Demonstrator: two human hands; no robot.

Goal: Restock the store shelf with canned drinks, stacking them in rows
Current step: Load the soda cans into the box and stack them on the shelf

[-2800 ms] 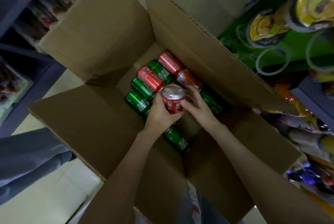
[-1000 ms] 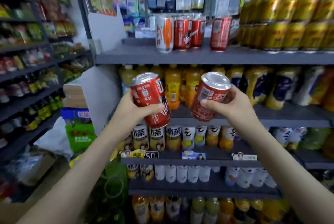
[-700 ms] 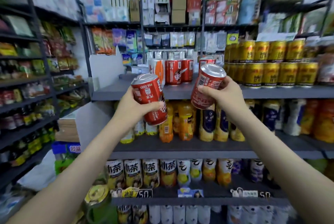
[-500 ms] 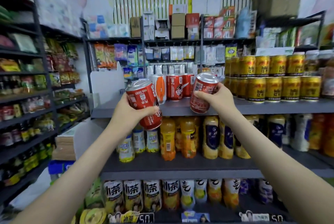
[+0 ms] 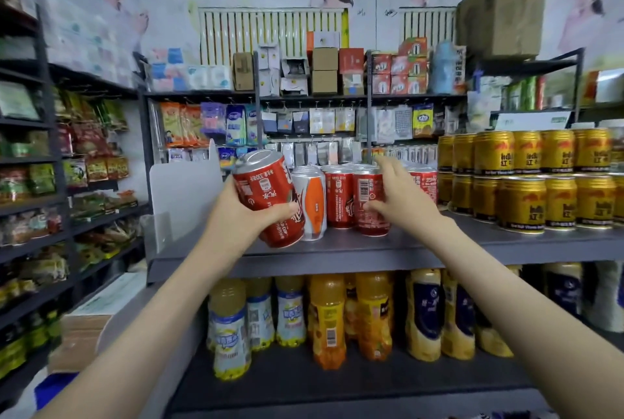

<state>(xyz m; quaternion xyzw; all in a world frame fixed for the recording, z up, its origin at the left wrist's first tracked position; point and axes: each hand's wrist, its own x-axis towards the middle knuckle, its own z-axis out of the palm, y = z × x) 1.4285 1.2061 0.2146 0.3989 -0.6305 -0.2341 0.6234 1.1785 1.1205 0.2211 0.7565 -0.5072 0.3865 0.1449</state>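
The left hand (image 5: 241, 221) is wrapped tight around a red can (image 5: 266, 197) and holds it in the air, tipped to the left, just in front of the grey shelf (image 5: 472, 243). The right hand (image 5: 403, 197) is on a second red can (image 5: 369, 202) that stands up straight on the shelf. Its thumb touches the front of that can and its fingers reach past the top, but I cannot tell if they squeeze it. Left of this can stand a third red can (image 5: 339, 199) and a white and orange can (image 5: 312, 204), all close in a row. To the right are gold cans (image 5: 526, 182), stacked two high. Yellow and orange bottles (image 5: 327, 317) stand on the shelf below.
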